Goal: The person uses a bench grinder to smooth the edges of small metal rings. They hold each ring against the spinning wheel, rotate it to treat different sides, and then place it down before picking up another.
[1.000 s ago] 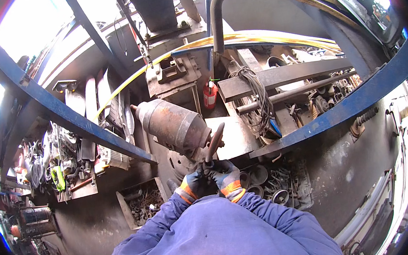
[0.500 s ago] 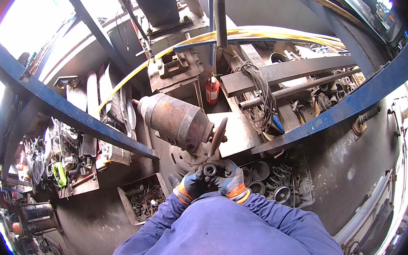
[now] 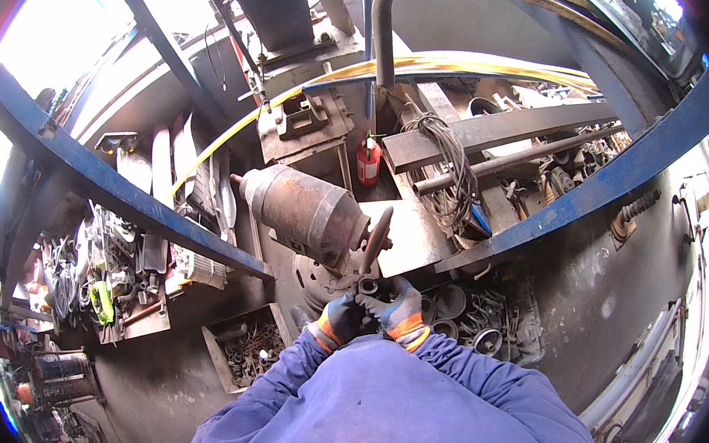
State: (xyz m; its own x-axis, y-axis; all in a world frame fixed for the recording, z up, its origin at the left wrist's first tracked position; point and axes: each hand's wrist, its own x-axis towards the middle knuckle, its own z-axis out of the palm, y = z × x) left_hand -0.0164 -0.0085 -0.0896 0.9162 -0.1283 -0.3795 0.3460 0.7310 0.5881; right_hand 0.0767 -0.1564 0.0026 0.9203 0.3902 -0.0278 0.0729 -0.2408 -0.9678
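at the centre of the frame, just below a rusty metal cylinder (image 3: 303,209), our gloved left hand (image 3: 341,318) and right hand (image 3: 400,309) close their fingertips on a small metal ring (image 3: 368,287), its opening facing up. we judge the step in hand to be turning or checking this ring, and the next move seems to call for a steady two-handed pinch. our blue-sleeved forearms (image 3: 269,381) angle inward from the lower edge, hands nearly meeting.
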